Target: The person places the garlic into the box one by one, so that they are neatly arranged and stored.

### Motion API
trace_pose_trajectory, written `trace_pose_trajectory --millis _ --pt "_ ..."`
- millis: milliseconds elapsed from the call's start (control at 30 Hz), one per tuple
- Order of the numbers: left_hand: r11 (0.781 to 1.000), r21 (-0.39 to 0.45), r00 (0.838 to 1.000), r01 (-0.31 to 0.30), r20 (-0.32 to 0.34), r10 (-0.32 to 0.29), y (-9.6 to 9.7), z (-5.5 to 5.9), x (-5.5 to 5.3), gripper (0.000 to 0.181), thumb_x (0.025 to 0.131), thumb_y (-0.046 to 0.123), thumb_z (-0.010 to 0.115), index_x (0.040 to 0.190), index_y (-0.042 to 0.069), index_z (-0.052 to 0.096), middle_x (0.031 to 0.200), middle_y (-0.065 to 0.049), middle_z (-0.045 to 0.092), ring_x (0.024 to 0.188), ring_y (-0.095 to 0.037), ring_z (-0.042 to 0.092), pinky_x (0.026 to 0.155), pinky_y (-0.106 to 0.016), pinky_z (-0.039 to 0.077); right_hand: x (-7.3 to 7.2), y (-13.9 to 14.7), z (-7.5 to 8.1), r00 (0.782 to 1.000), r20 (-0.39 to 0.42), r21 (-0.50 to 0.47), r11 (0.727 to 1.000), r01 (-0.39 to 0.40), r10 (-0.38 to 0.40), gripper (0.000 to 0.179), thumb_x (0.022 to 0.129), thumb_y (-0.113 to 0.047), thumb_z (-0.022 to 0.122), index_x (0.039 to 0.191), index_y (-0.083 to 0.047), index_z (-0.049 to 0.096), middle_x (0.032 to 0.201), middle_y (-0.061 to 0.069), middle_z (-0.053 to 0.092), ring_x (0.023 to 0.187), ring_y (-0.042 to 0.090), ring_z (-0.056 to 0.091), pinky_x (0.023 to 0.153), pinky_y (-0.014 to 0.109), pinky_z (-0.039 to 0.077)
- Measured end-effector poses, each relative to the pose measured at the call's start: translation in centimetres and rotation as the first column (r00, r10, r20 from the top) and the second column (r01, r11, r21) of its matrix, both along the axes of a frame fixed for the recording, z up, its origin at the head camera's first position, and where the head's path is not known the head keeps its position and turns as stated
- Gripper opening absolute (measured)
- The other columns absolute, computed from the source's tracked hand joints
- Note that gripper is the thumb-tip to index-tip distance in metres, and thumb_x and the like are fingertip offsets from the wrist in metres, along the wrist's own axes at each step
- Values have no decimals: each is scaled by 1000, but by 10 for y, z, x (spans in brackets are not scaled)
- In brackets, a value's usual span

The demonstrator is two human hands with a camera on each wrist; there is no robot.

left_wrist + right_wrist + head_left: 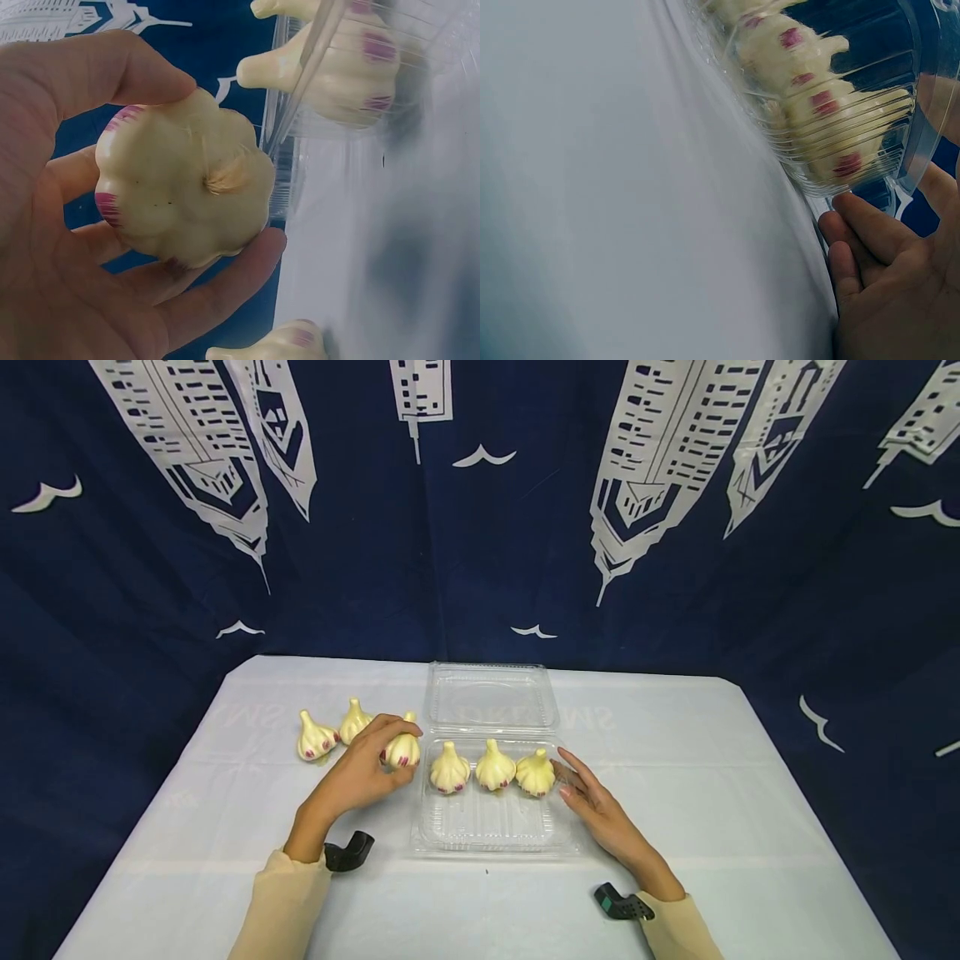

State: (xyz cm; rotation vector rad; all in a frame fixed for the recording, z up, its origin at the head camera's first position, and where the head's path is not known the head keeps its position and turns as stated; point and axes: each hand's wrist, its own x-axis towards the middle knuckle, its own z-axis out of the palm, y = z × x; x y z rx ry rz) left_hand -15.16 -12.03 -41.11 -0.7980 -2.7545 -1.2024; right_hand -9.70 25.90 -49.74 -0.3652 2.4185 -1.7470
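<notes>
While I watched through the head camera, the left hand (366, 770) pinched a garlic bulb (402, 752) just left of the clear tray (495, 833), and I read the thumb on one side and the fingers curled round the other. From the left wrist view, I saw the bulb's brown root end facing me, with purple streaks along its edge. Two loose bulbs, the outer bulb (317, 739) and the inner bulb (354, 722), sat on the white table (750, 827) beyond that hand, to its left.

Inside the tray I counted three more in a row across the far half: a left one (450, 770), a middle one (495, 767) and a right one (536, 774), necks pointing away from the person. The lid (491, 700) lay folded back behind them.

The right hand (606, 818) gripped nothing, its fingers loosely extended at the tray's right wall; through such clear plastic, I couldn't fairly judge whether the fingertips touched it.
</notes>
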Motion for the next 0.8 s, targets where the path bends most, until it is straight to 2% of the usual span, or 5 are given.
trace_pose_trajectory --millis 267,433,567,700,800 --pt "999 10 999 39 -21 -39 6 4 1 42 83 12 80 122 14 66 132 -5 56 113 -25 59 79 -33 52 0 0 0 1000 -2 8 1000 0 0 61 107 -18 47 160 -29 19 160 20 32 148 38 30 103 5 28" --pt "997 29 996 71 -51 -69 15 5 3 34 89 15 75 122 14 67 134 -4 56 115 -24 59 78 -30 53 0 0 0 1000 4 7 1000 3 -3 60 107 -19 47 160 -30 20 160 20 32 148 38 30 103 5 28" --pt "994 49 995 99 -39 -97 24 5 8 32 92 17 72 124 17 67 137 -3 54 110 -19 61 78 -31 55 0 0 1 1000 5 5 1000 1 -1 61 107 -18 47 160 -29 19 160 20 31 148 37 29 103 5 28" --pt "990 60 991 132 -19 -131 35 5 14 35 94 18 70 129 20 65 137 0 54 123 -20 57 95 -41 52 0 -1 2 1000 3 1 1000 1 -1 61 107 -18 47 160 -28 19 161 20 31 149 37 29 103 5 28" --pt "984 68 986 166 -33 -164 43 4 17 39 94 14 69 132 19 63 136 -1 56 133 -24 51 107 -48 46 0 0 1 1000 3 9 1000 4 -4 61 107 -19 47 160 -29 20 160 20 32 148 37 30 103 5 28"
